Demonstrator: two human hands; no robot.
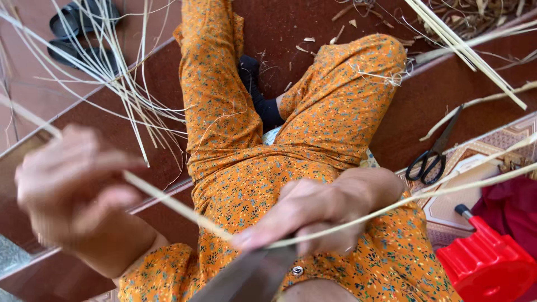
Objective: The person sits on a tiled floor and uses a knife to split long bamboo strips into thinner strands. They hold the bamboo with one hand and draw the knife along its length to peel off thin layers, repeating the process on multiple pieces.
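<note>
My left hand (72,190) is blurred at the left, closed around one end of a pale bamboo strip (173,204). My right hand (319,212) sits over my lap, gripping a broad metal knife blade (251,277) and pressing the strip against it with the thumb. The strip runs from the left hand, across the blade, and trails off to the upper right (447,190). My legs in orange flowered trousers (268,168) lie under both hands.
Black scissors (433,154) lie on the patterned floor at the right. A red plastic stool (489,265) stands at the lower right. Loose thin bamboo strips (112,72) spread at the upper left; more strips and shavings (470,39) at the upper right. Black sandals (78,28) at top left.
</note>
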